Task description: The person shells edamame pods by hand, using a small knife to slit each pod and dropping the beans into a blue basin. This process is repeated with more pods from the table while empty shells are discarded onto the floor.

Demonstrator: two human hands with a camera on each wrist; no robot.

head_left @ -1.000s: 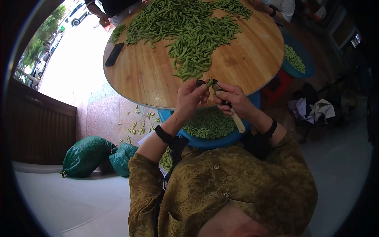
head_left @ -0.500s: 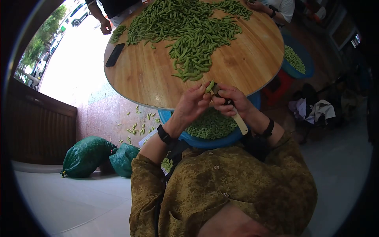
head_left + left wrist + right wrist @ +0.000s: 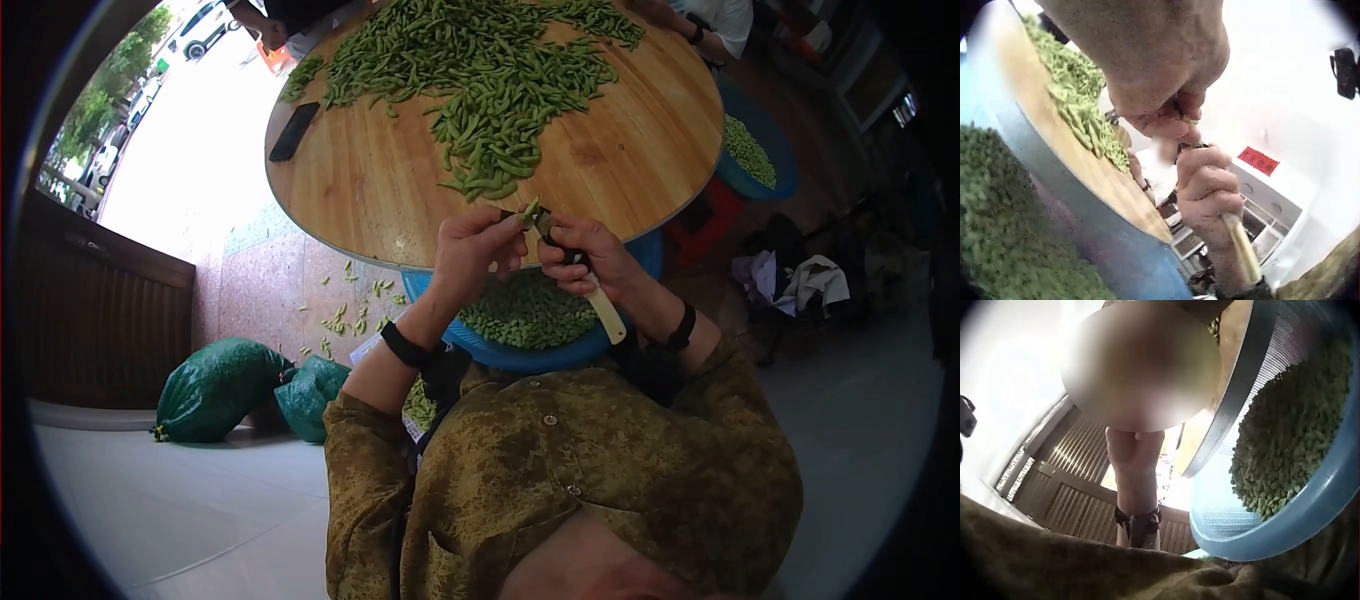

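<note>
My left hand point(image 3: 475, 255) pinches a green bean pod point(image 3: 532, 207) between thumb and fingers near the table's front edge. Close beside it, my right hand point(image 3: 592, 252) grips a knife with a cream handle point(image 3: 606, 315), its blade end up against the pod. The handle sticks out below the right fist, also in the left wrist view. Beneath both hands sits a blue basin point(image 3: 480, 352) holding many shelled green beans point(image 3: 535, 315). A large blur covers the hands' work in the right wrist view.
A heap of pods point(image 3: 470, 60) covers the far part of the round wooden table point(image 3: 640, 140), with a black phone-like slab point(image 3: 294, 131) at left. Another blue basin point(image 3: 780, 180) stands at right. Green sacks point(image 3: 220, 390) and scattered pods lie on the floor. Other people are across the table.
The pod's angle between my hands has shifted, and my left hand has moved slightly left since half a second ago. My right hand keeps its hold on the knife.
</note>
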